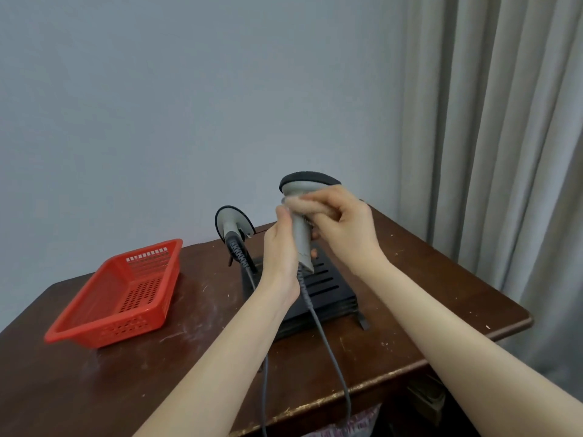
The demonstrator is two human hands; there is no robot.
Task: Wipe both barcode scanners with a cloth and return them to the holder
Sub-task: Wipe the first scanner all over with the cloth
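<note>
Table (410, 310): dark brown wood, scuffed, pale specks, fills the lower frame.
Red perforated plastic basket (110, 334): lower left, well apart from the holder.
Black slatted holder (328, 291): centre.
Grey cable (332, 357): crosses the front edge, lower centre.

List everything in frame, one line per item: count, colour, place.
held scanner: 1, grey with dark head, lifted above the holder
second scanner: 1, grey and black, upright at the holder's far-left edge
cloth: 1, beige, pressed on the held scanner below its head
holder: 1, black, slatted, table centre
cables: 2, grey, trailing over the table's near edge
basket: 1, red, table left
table: 1, dark brown, scuffed
curtain: 1, grey, right
wall: 1, pale blue-grey, behind
left hand: 1, grips the scanner's handle
right hand: 1, holds the cloth
</note>
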